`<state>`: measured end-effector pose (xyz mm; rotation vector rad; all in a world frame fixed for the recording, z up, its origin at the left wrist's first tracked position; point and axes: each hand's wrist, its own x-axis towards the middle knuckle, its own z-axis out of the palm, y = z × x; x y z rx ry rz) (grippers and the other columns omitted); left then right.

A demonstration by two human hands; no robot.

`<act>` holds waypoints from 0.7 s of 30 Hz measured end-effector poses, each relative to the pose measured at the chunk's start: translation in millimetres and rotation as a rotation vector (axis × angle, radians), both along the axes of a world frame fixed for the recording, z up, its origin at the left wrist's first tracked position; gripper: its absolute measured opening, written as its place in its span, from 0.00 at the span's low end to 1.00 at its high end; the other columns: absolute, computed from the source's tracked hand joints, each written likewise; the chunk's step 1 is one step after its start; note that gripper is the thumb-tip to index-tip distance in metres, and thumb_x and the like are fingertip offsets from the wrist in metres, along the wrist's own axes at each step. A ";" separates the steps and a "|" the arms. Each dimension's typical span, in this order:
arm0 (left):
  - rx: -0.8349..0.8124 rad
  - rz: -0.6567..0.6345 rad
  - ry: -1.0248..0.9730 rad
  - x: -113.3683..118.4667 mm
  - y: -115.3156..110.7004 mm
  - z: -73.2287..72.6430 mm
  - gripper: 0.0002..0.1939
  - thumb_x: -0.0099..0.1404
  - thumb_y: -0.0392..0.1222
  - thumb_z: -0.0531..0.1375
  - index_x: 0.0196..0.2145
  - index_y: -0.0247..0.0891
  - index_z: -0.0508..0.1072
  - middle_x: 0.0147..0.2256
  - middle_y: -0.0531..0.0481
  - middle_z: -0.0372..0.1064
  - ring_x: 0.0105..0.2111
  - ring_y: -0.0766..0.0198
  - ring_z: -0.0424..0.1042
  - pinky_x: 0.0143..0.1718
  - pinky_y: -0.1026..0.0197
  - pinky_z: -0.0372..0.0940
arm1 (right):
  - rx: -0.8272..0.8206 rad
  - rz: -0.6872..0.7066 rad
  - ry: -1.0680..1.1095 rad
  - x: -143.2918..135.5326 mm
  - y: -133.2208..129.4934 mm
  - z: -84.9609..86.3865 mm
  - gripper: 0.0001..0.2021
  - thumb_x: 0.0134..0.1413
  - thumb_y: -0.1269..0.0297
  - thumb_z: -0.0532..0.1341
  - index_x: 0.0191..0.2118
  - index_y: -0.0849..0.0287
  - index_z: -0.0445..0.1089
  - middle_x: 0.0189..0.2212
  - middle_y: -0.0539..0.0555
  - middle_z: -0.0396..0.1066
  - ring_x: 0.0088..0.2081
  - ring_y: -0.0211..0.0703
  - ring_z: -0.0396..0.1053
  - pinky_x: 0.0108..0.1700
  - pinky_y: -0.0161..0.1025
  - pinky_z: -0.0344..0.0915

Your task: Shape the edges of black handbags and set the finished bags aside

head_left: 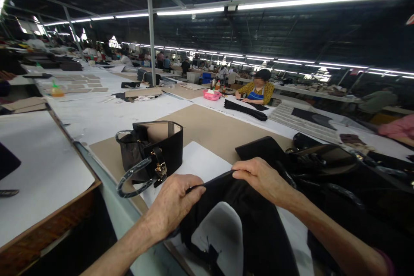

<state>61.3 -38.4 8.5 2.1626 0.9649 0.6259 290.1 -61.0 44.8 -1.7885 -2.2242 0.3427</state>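
Between my hands stretches a black fabric piece (258,220), its upper edge pinched at both ends. My left hand (174,202) grips the edge on one side with thumb and fingers, and my right hand (258,179) pinches it farther right. A white rounded shape (223,233) shows in front of the black cloth, with loose threads near its lower part. Just beyond my left hand stands a black handbag (171,148), its top open on a beige lining, with wrapped ring handles and a gold clasp. White paper (197,159) lies under the work.
To the right, several black bags (326,168) are heaped with their wrapped handles showing. Brown board (207,125) covers part of the table. Across it, a person in a yellow top (263,88) works beside black strips (246,110) and a pink container (211,94). A yellow bottle (57,90) stands far left.
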 end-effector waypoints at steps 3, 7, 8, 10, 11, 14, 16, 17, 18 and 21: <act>0.032 0.057 0.112 -5.7 -9.9 1.8 0.17 0.63 0.44 0.47 0.20 0.37 0.63 0.19 0.56 0.57 0.22 0.69 0.57 0.24 0.66 0.49 | -0.006 0.056 0.044 -2.7 0.4 -4.1 0.14 0.54 0.60 0.51 0.21 0.58 0.64 0.19 0.44 0.61 0.24 0.33 0.58 0.28 0.32 0.49; 0.105 0.107 0.302 -5.8 -14.1 6.9 0.15 0.63 0.44 0.47 0.23 0.39 0.67 0.23 0.52 0.63 0.25 0.65 0.62 0.27 0.64 0.53 | -0.013 0.096 0.069 -6.3 0.1 -9.1 0.15 0.55 0.61 0.50 0.21 0.58 0.62 0.17 0.44 0.58 0.23 0.32 0.57 0.28 0.31 0.49; 0.152 0.115 0.344 -2.8 -13.5 10.1 0.14 0.62 0.42 0.48 0.25 0.39 0.69 0.26 0.51 0.65 0.28 0.63 0.64 0.29 0.63 0.54 | -0.010 0.094 0.065 -6.8 0.2 -9.7 0.15 0.55 0.61 0.51 0.20 0.59 0.62 0.17 0.44 0.56 0.23 0.32 0.56 0.28 0.31 0.49; 0.228 0.098 0.423 6.6 -10.9 18.0 0.11 0.60 0.38 0.49 0.29 0.39 0.70 0.30 0.48 0.67 0.33 0.60 0.66 0.31 0.62 0.55 | 0.001 0.083 0.051 -7.5 0.8 -10.1 0.15 0.55 0.61 0.51 0.19 0.59 0.61 0.16 0.44 0.54 0.22 0.32 0.55 0.27 0.31 0.49; 0.242 0.077 0.455 12.3 -8.9 21.9 0.10 0.59 0.36 0.49 0.30 0.39 0.71 0.32 0.46 0.67 0.33 0.59 0.66 0.31 0.61 0.56 | 0.009 0.077 0.040 -7.9 1.2 -10.1 0.15 0.55 0.61 0.51 0.19 0.59 0.61 0.16 0.44 0.54 0.22 0.32 0.55 0.27 0.31 0.48; 0.215 0.013 0.494 29.3 0.2 29.1 0.09 0.58 0.35 0.51 0.28 0.36 0.70 0.29 0.44 0.68 0.30 0.57 0.68 0.29 0.60 0.56 | 0.022 0.072 0.009 -8.9 2.4 -9.8 0.15 0.55 0.62 0.52 0.20 0.58 0.62 0.16 0.44 0.55 0.22 0.32 0.56 0.28 0.31 0.48; 0.204 -0.016 0.466 38.3 8.2 28.8 0.08 0.58 0.37 0.52 0.26 0.36 0.70 0.25 0.45 0.68 0.29 0.55 0.69 0.28 0.60 0.57 | 0.017 0.075 -0.003 -9.9 2.9 -9.1 0.14 0.55 0.62 0.52 0.21 0.58 0.64 0.16 0.44 0.58 0.23 0.32 0.58 0.28 0.31 0.49; 0.217 -0.040 0.450 42.1 12.3 27.4 0.09 0.58 0.38 0.52 0.25 0.36 0.70 0.24 0.45 0.68 0.28 0.55 0.69 0.28 0.60 0.57 | 0.014 0.076 -0.007 -10.5 3.1 -8.5 0.13 0.55 0.62 0.52 0.22 0.58 0.65 0.17 0.45 0.60 0.23 0.32 0.59 0.28 0.31 0.49; 0.241 -0.071 0.439 45.4 16.2 25.5 0.09 0.58 0.39 0.52 0.25 0.36 0.70 0.23 0.45 0.68 0.27 0.56 0.69 0.27 0.60 0.57 | 0.015 0.076 -0.009 -11.1 3.3 -7.8 0.13 0.54 0.62 0.52 0.23 0.58 0.67 0.17 0.45 0.61 0.24 0.33 0.59 0.28 0.31 0.49; 0.339 -0.164 0.482 53.9 24.5 18.7 0.09 0.59 0.38 0.52 0.25 0.36 0.70 0.21 0.47 0.66 0.25 0.57 0.69 0.25 0.61 0.57 | 0.011 0.071 -0.001 -13.2 3.5 -5.3 0.11 0.54 0.64 0.53 0.26 0.57 0.70 0.19 0.46 0.66 0.26 0.34 0.62 0.30 0.31 0.51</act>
